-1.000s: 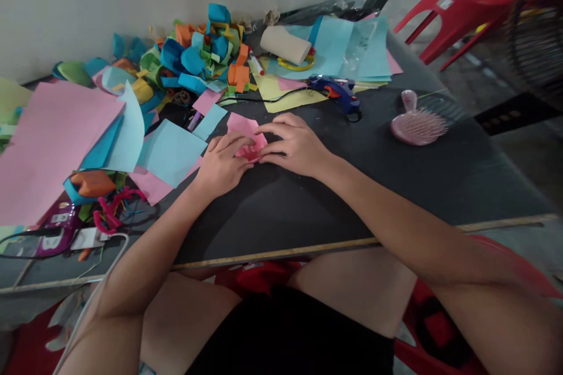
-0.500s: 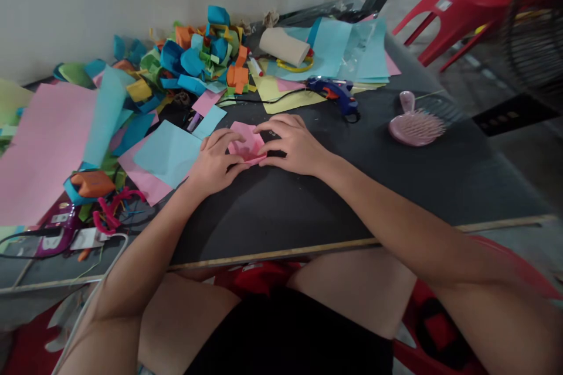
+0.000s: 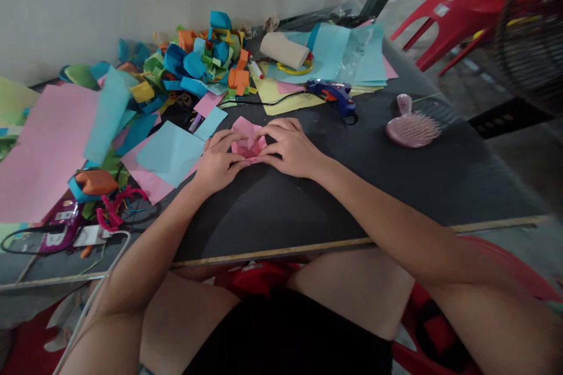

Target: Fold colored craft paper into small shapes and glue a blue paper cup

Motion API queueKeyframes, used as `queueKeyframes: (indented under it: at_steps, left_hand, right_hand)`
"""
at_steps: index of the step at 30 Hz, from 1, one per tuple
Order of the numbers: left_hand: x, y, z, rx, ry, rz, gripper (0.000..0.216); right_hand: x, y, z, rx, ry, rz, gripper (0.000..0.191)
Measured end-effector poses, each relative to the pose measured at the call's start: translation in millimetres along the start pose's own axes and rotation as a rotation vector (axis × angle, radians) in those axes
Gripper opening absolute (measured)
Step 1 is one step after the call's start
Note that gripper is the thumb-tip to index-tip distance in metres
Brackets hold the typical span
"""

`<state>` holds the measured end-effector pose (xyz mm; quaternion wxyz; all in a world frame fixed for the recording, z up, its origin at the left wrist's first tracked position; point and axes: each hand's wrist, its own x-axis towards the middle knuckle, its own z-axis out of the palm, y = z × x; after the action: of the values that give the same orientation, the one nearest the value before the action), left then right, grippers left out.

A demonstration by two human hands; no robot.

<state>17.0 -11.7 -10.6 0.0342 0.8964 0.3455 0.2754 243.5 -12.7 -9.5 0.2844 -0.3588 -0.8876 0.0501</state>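
A small piece of pink paper [image 3: 247, 128], folded up at its sides like a little open box, rests on the dark table between my hands. My left hand [image 3: 220, 157] grips its left side, with thumb and fingertips at the near corner. On the right, my right hand [image 3: 288, 147] pinches the opposite side, its thumb low on the near edge and its fingers over the wall. Part of the paper is hidden behind my fingers. Just left of my left hand lie a light blue sheet [image 3: 169, 152] and a smaller light blue piece [image 3: 211, 123].
Behind is a heap of folded coloured paper [image 3: 193, 61]. A blue glue gun [image 3: 334, 95], a cardboard roll [image 3: 284, 50] and a pink hairbrush [image 3: 411, 127] lie farther right. Pink pipe cleaners [image 3: 115, 208] and a purple power strip [image 3: 61, 225] sit at left. A fan [image 3: 534, 35] stands at right.
The pink paper's sides now stand up more, so it looks more like a box. My right hand has shifted slightly at its near edge. The view has tilted slightly.
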Motion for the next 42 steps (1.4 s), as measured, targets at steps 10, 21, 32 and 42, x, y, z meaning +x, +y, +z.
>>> queueKeyframes:
  at_steps: [10, 21, 32, 42]
  left_hand:
    - [0, 11, -3, 0.027, -0.051, -0.045, 0.018]
    - [-2, 4, -5, 0.073, -0.031, 0.029, 0.02]
    - [-1, 10, -5, 0.086, -0.085, -0.023, 0.018]
    - [-1, -6, -17, -0.045, -0.222, 0.041, 0.015]
  right_hand:
    - [4, -5, 8, 0.019, -0.062, -0.016, 0.022]
    - [-1, -7, 3, 0.017, 0.038, -0.013, 0.017]
    - [-3, -4, 4, -0.064, -0.029, 0.021, 0.016]
    - [0, 6, -3, 0.349, 0.187, 0.095, 0.031]
